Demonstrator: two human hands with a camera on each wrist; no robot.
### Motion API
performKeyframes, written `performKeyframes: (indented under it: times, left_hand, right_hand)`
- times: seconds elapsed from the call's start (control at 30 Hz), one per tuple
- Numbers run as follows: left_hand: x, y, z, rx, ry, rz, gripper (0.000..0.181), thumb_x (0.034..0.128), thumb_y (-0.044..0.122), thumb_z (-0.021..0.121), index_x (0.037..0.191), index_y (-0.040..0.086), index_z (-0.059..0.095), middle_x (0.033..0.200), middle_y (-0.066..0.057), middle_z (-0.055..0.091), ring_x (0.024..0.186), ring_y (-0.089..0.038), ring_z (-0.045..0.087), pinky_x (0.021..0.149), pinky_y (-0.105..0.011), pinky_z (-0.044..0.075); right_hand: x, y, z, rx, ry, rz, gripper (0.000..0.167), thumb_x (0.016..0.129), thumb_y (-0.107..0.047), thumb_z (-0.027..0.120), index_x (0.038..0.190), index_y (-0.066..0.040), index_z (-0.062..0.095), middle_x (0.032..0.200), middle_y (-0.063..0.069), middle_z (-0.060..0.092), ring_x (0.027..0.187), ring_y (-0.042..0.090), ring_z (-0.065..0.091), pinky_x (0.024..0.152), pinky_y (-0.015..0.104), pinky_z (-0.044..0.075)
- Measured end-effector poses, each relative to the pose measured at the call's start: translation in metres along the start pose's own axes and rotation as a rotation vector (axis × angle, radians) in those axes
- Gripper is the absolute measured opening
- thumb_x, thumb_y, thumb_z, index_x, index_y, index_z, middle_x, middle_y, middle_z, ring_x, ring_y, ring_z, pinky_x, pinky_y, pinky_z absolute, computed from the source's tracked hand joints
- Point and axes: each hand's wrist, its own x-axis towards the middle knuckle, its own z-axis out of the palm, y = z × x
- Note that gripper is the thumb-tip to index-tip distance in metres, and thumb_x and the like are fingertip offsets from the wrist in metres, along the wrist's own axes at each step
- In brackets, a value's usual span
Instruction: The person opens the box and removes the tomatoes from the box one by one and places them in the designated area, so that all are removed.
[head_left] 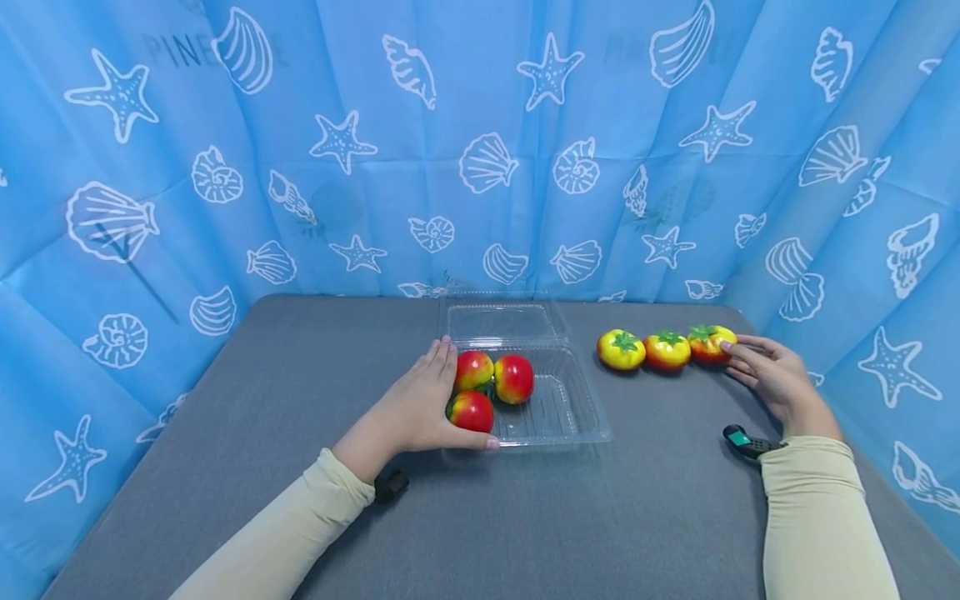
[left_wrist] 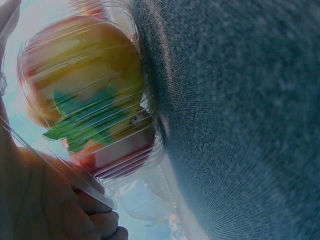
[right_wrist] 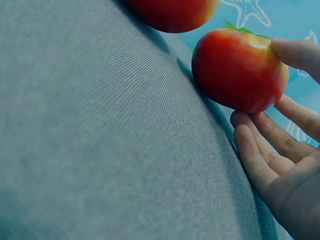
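While the left hand [head_left: 420, 408] grips the clear box [head_left: 596, 421]: its thumb lies along the front edge; 3 fruits [head_left: 514, 379] sit in the left part.
Right hand [head_left: 780, 379]: thumb and fingertips pinch the end fruit [head_left: 708, 343], well right of the box and just beside 2 other fruits [head_left: 667, 352]; I can't tell if it is off the table [head_left: 660, 500].
Good squeeze: firm but soft, as smooth round skin may slip.
Good lift: straight up, so it doesn't bump its neighbor.
Box care: hold gently; thin sides could bend.
Lid [head_left: 501, 320]: open at the back.
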Motion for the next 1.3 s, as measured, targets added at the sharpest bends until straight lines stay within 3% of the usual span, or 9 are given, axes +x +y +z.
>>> performKeyframes:
  times: [0.3, 0.53, 0.7, 0.83, 1.07, 1.3]
  left_hand:
    - [0.0001, 0.0006, -0.0004, 0.0, 0.001, -0.002, 0.14, 0.0728, 0.092, 0.065, 0.171, 0.008, 0.012, 0.181, -0.012, 0.006, 0.167, -0.034, 0.01, 0.131, -0.053, 0.029]
    - [0.0006, 0.0002, 0.0003, -0.001, 0.007, 0.001, 0.14, 0.0729, 0.092, 0.066, 0.171, 0.007, 0.014, 0.18, -0.014, 0.009, 0.167, -0.035, 0.012, 0.13, -0.054, 0.03]
    - [0.0007, -0.0005, 0.0007, 0.0, 0.008, 0.0, 0.14, 0.0728, 0.093, 0.065, 0.171, 0.007, 0.014, 0.18, -0.014, 0.009, 0.167, -0.035, 0.012, 0.13, -0.054, 0.03]
    - [0.0011, -0.0004, 0.0007, 0.005, 0.01, 0.0, 0.14, 0.0728, 0.094, 0.063, 0.171, 0.007, 0.014, 0.18, -0.014, 0.008, 0.167, -0.035, 0.011, 0.13, -0.053, 0.029]
    - [0.001, 0.0008, 0.0, 0.021, -0.003, -0.001, 0.143, 0.0716, 0.097, 0.059, 0.171, 0.005, 0.013, 0.18, -0.012, 0.002, 0.168, -0.034, 0.008, 0.133, -0.051, 0.024]
    - [0.0006, 0.001, 0.0005, 0.015, 0.0, -0.003, 0.142, 0.0719, 0.097, 0.06, 0.171, 0.005, 0.013, 0.18, -0.014, 0.004, 0.167, -0.035, 0.009, 0.132, -0.052, 0.025]
  right_hand:
    - [-0.0028, -0.0019, -0.0004, -0.055, 0.011, 0.029, 0.037, 0.097, -0.025, 0.081, 0.121, -0.021, 0.053, 0.092, -0.018, 0.063, 0.082, 0.002, 0.072, 0.073, 0.022, 0.063]
    - [-0.0007, -0.0017, -0.0004, -0.126, 0.02, 0.046, 0.039, 0.096, -0.032, 0.081, 0.121, -0.022, 0.052, 0.111, -0.009, 0.052, 0.084, 0.0, 0.07, 0.078, 0.02, 0.063]
    - [0.0003, -0.0014, -0.0022, -0.14, 0.035, 0.049, 0.042, 0.097, -0.036, 0.079, 0.124, -0.018, 0.053, 0.113, -0.01, 0.051, 0.085, -0.004, 0.069, 0.078, 0.019, 0.063]
    - [0.0006, -0.0002, -0.0027, -0.192, 0.083, 0.009, 0.04, 0.098, -0.037, 0.077, 0.126, -0.018, 0.055, 0.109, -0.014, 0.053, 0.084, -0.007, 0.067, 0.077, 0.016, 0.061]
    - [0.002, 0.0002, -0.0018, -0.366, 0.221, 0.014, 0.025, 0.101, -0.043, 0.07, 0.121, -0.031, 0.061, 0.112, -0.017, 0.051, 0.091, -0.006, 0.058, 0.075, 0.012, 0.059]
    - [0.0024, -0.0023, -0.0035, -0.38, 0.248, 0.032, 0.021, 0.102, -0.046, 0.068, 0.117, -0.032, 0.064, 0.104, -0.022, 0.052, 0.093, -0.003, 0.056, 0.071, 0.012, 0.057]
